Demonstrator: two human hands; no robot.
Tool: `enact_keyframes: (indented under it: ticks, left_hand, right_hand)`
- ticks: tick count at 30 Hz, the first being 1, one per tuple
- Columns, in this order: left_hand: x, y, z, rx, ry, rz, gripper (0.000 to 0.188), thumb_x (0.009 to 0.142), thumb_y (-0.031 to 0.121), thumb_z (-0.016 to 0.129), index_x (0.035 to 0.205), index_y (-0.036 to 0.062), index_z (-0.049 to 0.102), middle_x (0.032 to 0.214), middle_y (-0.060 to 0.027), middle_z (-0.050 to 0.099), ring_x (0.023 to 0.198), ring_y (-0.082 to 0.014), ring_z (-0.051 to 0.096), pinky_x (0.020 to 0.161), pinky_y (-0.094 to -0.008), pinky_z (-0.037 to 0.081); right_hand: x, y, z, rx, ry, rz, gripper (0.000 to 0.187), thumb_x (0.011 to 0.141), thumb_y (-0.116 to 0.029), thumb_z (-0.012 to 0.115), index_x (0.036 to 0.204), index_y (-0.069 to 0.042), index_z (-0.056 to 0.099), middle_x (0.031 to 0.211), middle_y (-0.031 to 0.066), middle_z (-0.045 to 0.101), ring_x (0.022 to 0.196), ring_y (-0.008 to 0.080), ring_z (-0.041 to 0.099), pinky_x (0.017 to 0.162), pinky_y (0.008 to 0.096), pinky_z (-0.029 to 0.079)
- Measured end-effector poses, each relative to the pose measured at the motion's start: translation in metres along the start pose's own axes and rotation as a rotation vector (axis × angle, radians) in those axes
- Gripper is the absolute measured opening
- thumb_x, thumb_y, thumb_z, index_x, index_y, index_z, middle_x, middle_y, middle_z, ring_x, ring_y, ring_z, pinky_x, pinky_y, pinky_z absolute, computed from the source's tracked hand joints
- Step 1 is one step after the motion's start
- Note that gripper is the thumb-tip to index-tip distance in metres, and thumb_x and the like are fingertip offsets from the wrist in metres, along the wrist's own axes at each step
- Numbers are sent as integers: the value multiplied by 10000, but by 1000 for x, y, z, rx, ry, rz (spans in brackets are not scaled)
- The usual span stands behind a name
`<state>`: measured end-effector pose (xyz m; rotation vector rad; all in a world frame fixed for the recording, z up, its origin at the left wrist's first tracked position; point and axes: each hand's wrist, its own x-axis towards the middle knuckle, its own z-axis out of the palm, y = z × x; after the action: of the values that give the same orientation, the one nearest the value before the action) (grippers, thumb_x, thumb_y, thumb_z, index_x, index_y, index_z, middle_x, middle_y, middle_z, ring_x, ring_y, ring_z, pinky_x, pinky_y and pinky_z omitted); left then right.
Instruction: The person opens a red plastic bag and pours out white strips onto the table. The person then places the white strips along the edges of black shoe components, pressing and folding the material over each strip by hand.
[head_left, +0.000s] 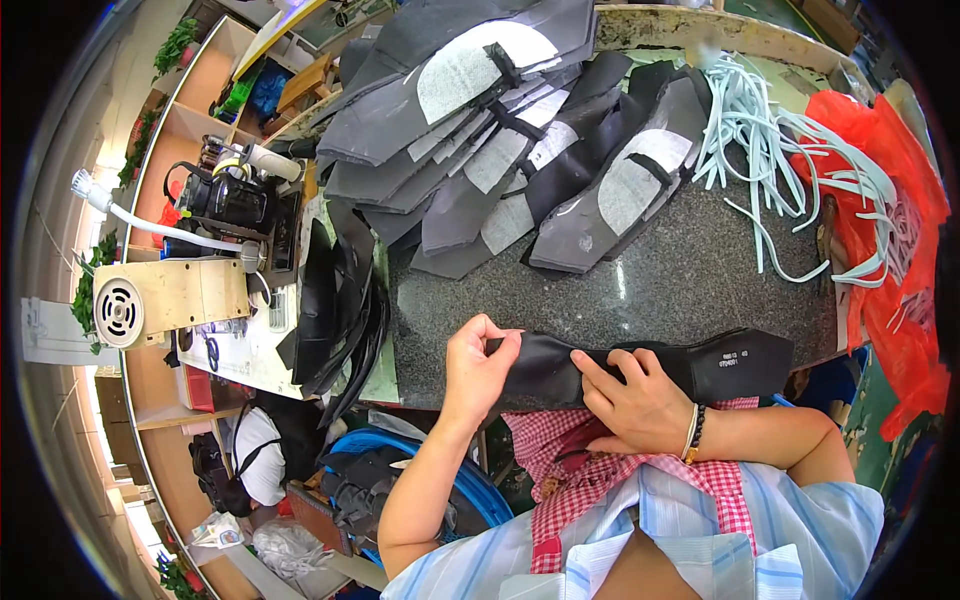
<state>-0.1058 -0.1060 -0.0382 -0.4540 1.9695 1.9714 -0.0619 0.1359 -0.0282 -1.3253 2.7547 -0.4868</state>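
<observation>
A long black leather piece (725,368) with white printed marks at its right end lies along the near edge of the dark stone tabletop (480,300). My left hand (478,365) pinches its left end between thumb and fingertips. Across its middle rests my right hand (640,405), fingers apart on the leather near a fold or seam, thumb stretched below the edge. Beyond them, bundles of grey-black cut pieces (390,125) with white half-round patches are tied with black strips. One smaller tied bundle (575,235) lies closest to my hands.
Pale blue laces (765,130) spill over the back right, beside a red plastic bag (900,340). Black strips (345,310) hang over the left edge. A sewing machine (170,295) stands left, and a blue tub (480,475) sits below the table's near edge.
</observation>
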Motion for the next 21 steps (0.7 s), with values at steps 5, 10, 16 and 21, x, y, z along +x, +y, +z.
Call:
enact_keyframes:
  ticks: [5, 10, 16, 21]
  left_hand:
    - [6, -1, 3, 809, 180, 671, 169, 761, -19, 704, 812, 30, 551, 952, -114, 626, 842, -229, 615, 721, -340, 490]
    - [-6, 1, 14, 1023, 247, 886, 163, 802, 15, 691, 945, 40, 616, 953, -143, 644, 875, -354, 616, 771, -434, 489]
    - [-41, 12, 45, 1012, -114, 1021, 525, 719, 272, 821, 1139, 7, 649, 1148, -157, 655, 1038, -331, 628, 911, -390, 517]
    - [-24, 13, 58, 845, -520, 791, 442, 689, 189, 780, 1062, -19, 668, 1109, -169, 627, 1037, -336, 605, 906, -397, 504]
  right_hand:
    - [18, -5, -15, 9, -76, 11, 861, 606, -546, 798, 1280, -75, 543, 1447, 142, 437, 1081, 311, 485, 830, 446, 440]
    - [36, -12, -25, -95, -201, 65, 836, 654, -453, 795, 1348, -79, 513, 1473, 104, 424, 989, 269, 490, 706, 418, 446]
    - [-21, 25, -28, 364, -26, 143, 587, 764, -266, 741, 1236, 24, 548, 1156, 167, 634, 1007, 319, 625, 878, 399, 508]
    - [-32, 31, -25, 466, 180, 240, 450, 742, -240, 762, 1086, 14, 620, 1033, 166, 617, 942, 349, 625, 824, 402, 526]
